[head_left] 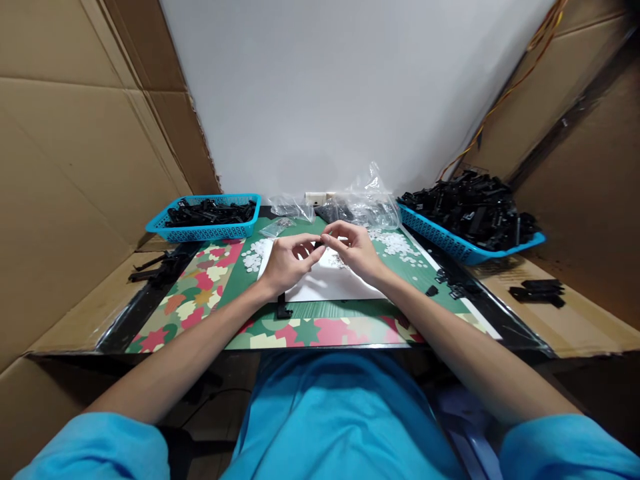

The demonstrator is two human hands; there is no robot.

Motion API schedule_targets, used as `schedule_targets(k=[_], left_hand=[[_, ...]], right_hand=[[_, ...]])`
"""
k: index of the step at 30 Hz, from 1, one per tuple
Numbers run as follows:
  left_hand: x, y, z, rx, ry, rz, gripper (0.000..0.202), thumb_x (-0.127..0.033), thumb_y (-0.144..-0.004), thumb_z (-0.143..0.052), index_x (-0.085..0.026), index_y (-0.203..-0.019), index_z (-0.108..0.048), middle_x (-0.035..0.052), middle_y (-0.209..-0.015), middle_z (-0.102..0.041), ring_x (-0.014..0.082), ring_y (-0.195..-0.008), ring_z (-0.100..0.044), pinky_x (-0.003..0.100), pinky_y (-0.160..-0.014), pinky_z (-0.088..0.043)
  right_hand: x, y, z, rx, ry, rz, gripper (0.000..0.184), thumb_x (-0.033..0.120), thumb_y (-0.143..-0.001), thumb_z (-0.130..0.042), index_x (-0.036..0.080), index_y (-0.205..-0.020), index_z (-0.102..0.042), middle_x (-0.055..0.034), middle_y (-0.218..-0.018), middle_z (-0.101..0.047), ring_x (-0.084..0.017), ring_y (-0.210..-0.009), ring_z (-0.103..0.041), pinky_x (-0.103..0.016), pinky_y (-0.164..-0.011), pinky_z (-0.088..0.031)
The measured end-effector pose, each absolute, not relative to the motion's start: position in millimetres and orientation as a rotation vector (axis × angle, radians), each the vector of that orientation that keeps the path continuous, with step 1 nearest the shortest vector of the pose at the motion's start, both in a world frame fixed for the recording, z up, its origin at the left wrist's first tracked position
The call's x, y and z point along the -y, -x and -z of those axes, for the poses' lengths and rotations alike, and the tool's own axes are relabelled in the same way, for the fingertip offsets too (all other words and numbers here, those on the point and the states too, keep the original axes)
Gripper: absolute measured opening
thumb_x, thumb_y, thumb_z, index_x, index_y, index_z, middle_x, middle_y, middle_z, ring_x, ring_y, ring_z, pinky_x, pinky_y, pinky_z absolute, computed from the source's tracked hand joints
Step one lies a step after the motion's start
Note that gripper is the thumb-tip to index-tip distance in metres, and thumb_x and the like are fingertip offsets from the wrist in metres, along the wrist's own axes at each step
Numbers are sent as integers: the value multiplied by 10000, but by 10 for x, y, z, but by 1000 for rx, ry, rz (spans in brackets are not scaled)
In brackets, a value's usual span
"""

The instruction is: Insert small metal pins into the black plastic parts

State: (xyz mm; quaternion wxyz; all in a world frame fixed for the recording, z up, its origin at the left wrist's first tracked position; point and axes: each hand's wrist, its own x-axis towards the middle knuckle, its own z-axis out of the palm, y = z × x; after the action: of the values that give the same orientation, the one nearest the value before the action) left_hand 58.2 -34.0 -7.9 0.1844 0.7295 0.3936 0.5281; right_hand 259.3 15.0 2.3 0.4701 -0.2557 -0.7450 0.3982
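Note:
My left hand (pixel 289 261) and my right hand (pixel 356 250) meet above a white sheet (pixel 325 283) at the middle of the table. Both pinch a small black plastic part (pixel 319 245) between their fingertips; its shape is too small to make out. A black clip-like part (pixel 283 309) lies on the mat just below my left wrist. Piles of small white discs (pixel 400 247) lie right of the sheet, and more white discs (pixel 253 257) lie to its left.
A blue basket (pixel 205 217) of black parts stands at the back left, and a fuller blue basket (pixel 470 220) at the back right. Clear plastic bags (pixel 365 203) lie at the back. Loose black parts (pixel 537 292) rest on cardboard to the right. Cardboard walls flank both sides.

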Motion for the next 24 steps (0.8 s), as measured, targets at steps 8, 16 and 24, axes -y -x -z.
schedule_targets(k=[8,16,24], left_hand=[[348,-562,98,-1146,-2023,-1475,327,-427,-969,-770,-190,-1180,-849,60,-875,-823,136,-549,-696,261,-493,-564],[293,-533,151,-1209,-2406,-1439,243,-236,-974,-709,-215,-1182,-833,20,-860,-804,133,-650,-673,271,-652,-577],[248,-469,194,-1270,-2620,-1369,294,-237,-1001,-689,-180,-1283,-754,58,-1069,-828,151,-747,-749,270,-681,-598]], right_hand=[[-83,-2657,-109,1927,618,-775,345,555,-1006,-711,213,-1020,-756,-53,-917,-709,-167,-716,-592,-314,-618,-461],[-117,-2644,-18,2147,578,-276,100,261,-1030,-634,212,-987,-710,-35,-860,-689,-150,-675,-530,-312,-673,-414],[-115,-2680,-85,2048,671,-417,92,252,-984,-644,199,-945,-709,-35,-856,-694,-127,-642,-481,-299,-622,-409]])
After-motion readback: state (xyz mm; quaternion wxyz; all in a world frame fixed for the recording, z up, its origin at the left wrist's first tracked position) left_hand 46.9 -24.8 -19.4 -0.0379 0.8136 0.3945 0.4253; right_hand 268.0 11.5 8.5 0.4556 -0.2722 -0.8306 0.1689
